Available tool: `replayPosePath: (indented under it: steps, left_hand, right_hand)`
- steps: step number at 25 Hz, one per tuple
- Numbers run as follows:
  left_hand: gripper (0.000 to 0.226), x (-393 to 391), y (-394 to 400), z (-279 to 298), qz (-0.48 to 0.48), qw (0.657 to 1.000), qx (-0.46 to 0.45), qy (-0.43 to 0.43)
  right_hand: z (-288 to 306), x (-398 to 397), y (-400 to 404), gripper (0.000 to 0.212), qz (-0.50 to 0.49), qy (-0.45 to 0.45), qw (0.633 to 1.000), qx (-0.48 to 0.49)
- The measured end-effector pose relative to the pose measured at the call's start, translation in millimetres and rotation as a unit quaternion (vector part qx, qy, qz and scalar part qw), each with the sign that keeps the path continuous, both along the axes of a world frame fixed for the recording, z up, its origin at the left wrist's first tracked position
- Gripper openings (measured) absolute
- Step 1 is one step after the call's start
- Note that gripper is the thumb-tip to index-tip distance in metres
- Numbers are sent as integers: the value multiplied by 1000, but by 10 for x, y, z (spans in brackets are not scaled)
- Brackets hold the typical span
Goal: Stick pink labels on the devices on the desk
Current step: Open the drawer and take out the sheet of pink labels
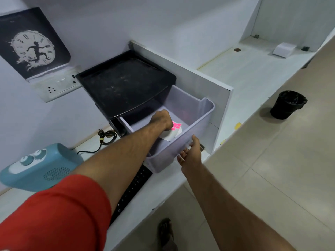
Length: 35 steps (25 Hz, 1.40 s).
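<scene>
The left hand point(161, 120) reaches down into an open grey drawer point(194, 124) pulled out of a black drawer unit point(125, 84) on the white desk point(241, 84). Its fingers are curled downward onto a white sheet point(167, 137) that carries pink labels point(176, 126); whether they pinch the sheet or only rest on it cannot be told, since the fingertips are hidden behind the knuckles. The labels lie on the drawer floor just to the right of that hand, touching or nearly touching its knuckles, with the sheet's white edge showing below the wrist.

The right hand point(190, 154) is at the drawer's front wall, fingers straight and loosely spread, thumb up against the rim and fingertips under the front lip.

On the desk to the left sit a blue device with 2 round knobs point(39, 166), a black keyboard point(133, 191) partly under the left forearm, and a coiled black cable point(107, 136). A black bin point(287, 105) stands on the tiled floor.
</scene>
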<state>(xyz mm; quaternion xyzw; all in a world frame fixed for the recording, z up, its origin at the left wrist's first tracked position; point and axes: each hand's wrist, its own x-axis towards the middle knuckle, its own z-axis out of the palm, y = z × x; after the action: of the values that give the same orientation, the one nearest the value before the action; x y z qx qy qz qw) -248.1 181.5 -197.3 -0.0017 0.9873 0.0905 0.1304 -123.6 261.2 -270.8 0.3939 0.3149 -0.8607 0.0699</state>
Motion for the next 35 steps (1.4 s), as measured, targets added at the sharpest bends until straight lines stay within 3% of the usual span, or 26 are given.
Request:
replayPosePath:
  steps: [2,7,17,19,23,29,32,35]
  left_hand:
    - [48,-76,66,-113,21,999,-8,-32]
    - [36,-196,92,-340,48,997,-36,-40]
    - [32,-176,121,-250,83,996,17,-39]
    - [33,-152,119,-104,65,996,65,-15]
    - [19,82,-108,323,-3,988,104,118]
    - [16,450,-649,913,10,930,215,297]
    - [10,468,-942,1043,84,887,336,304]
    - [5,372,-1175,1022,147,860,404,274]
  right_hand:
    - [-37,-31,-24,60,-17,0,1000,2]
    - [-87,-99,-66,53,-42,3,999,-10]
    - [-115,-189,-152,59,-49,-2,999,1]
    - [-94,-201,-145,58,-51,-4,999,4]
    - [10,-226,-212,64,-44,-5,999,18]
    - [292,-425,-499,54,-65,11,992,104]
    - [379,-589,-742,40,-23,33,990,135]
    - [454,-782,-877,41,-28,20,987,157]
